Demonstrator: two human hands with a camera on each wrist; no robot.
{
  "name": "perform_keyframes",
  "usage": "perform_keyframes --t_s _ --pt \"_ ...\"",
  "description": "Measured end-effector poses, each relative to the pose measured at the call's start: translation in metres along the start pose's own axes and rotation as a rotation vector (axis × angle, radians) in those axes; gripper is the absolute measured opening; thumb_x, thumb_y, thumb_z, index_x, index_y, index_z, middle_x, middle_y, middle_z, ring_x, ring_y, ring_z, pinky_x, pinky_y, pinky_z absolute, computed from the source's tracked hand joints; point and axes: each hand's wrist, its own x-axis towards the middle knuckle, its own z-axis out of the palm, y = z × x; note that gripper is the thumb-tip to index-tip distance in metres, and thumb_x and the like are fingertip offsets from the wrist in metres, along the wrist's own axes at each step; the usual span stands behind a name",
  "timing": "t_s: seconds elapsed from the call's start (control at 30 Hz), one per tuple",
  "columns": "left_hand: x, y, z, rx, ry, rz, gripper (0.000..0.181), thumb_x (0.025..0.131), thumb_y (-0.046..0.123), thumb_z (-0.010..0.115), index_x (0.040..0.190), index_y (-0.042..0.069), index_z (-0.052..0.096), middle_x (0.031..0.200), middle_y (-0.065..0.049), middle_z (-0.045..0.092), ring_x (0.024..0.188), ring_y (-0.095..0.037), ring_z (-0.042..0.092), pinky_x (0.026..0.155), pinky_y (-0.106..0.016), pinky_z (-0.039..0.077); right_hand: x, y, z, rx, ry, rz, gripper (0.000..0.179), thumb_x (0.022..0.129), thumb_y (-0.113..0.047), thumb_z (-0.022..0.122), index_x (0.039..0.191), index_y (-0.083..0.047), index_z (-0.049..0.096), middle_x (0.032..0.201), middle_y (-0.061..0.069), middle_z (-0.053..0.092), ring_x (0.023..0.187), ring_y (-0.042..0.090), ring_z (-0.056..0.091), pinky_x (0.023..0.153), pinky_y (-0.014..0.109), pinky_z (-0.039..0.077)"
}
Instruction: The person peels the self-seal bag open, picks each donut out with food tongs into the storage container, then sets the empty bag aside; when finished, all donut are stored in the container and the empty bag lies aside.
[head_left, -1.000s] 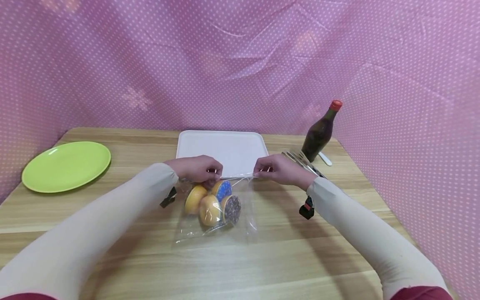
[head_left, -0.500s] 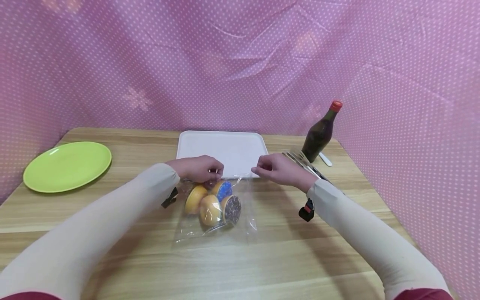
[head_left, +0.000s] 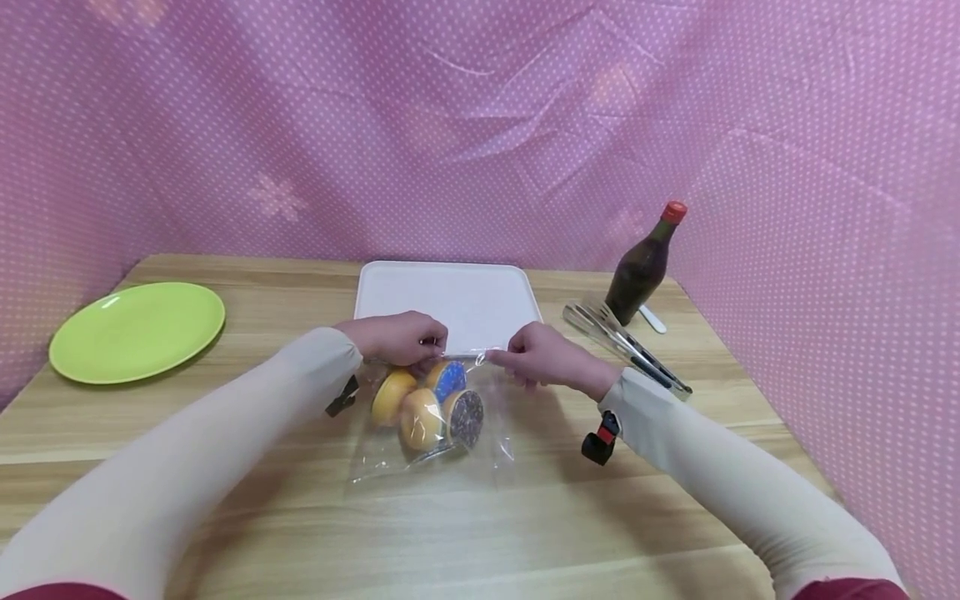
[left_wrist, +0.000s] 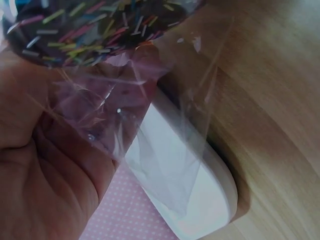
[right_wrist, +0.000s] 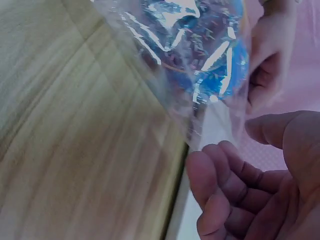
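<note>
A clear plastic bag (head_left: pixel 489 437) with several doughnuts in it lies in front of me in the head view. A blue-topped doughnut (head_left: pixel 450 379), a dark sprinkled one (head_left: pixel 467 418) and plain golden sides show through the film. My left hand (head_left: pixel 401 337) pinches the bag's far edge near its left corner; the left wrist view shows crumpled film (left_wrist: pixel 107 100) at the fingers. At the right part of that edge is my right hand (right_wrist: pixel 250 175), thumb and fingertips apart, with the bag's corner right by the fingertips.
A white tray (head_left: pixel 450 296) lies just behind the bag. Metal tongs (head_left: pixel 626 346), a dark bottle with a red cap (head_left: pixel 637 271) and a white-handled utensil (head_left: pixel 652 319) are at the right. On the left is a green plate (head_left: pixel 138 333). A pink dotted cloth hangs behind.
My right hand has come off its grip on the bag's right end and shifted left and nearer, turning at the wrist. The left hand and the bag stay nearly in place.
</note>
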Motion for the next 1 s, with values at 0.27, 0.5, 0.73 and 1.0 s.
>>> perform_keyframes --t_s 0.27,0.5,0.73,1.0 --pt "-0.004 0.002 0.001 -0.062 0.006 -0.029 0.015 0.102 -0.006 0.045 0.092 -0.003 0.056 0.083 -0.007 0.058 0.078 -0.014 0.057 0.072 -0.022 0.054 0.002 0.0 0.005 0.011 0.017 -0.016 0.043 0.104 -0.029 0.062 0.068 -0.006 0.062 0.058 0.0 0.059 0.053 0.015 0.058 0.052 0.023 0.044" --pt "-0.003 -0.002 0.001 0.01 0.012 0.007 0.015 0.101 -0.006 0.047 0.092 -0.003 0.059 0.082 -0.009 0.063 0.076 -0.013 0.06 0.071 -0.022 0.054 0.001 0.002 0.003 0.035 -0.009 -0.02 0.034 0.105 -0.021 0.06 0.078 -0.001 0.069 0.065 0.003 0.065 0.056 0.013 0.06 0.052 0.022 0.046" --pt "-0.005 -0.005 -0.002 0.059 0.011 0.01 0.015 0.103 -0.004 0.048 0.093 -0.002 0.059 0.082 -0.009 0.065 0.077 -0.013 0.06 0.071 -0.02 0.052 -0.002 0.007 -0.002 0.035 -0.037 -0.022 0.033 0.105 -0.019 0.058 0.081 0.001 0.069 0.067 0.005 0.067 0.058 0.011 0.06 0.055 0.024 0.049" --pt "-0.006 -0.005 -0.001 0.064 0.015 0.023 0.016 0.103 -0.003 0.048 0.093 -0.001 0.06 0.082 -0.01 0.065 0.076 -0.013 0.059 0.072 -0.021 0.049 -0.008 0.02 -0.011 0.02 -0.082 -0.032 0.032 0.105 -0.017 0.057 0.081 0.001 0.068 0.068 0.004 0.067 0.061 0.012 0.061 0.058 0.026 0.05"
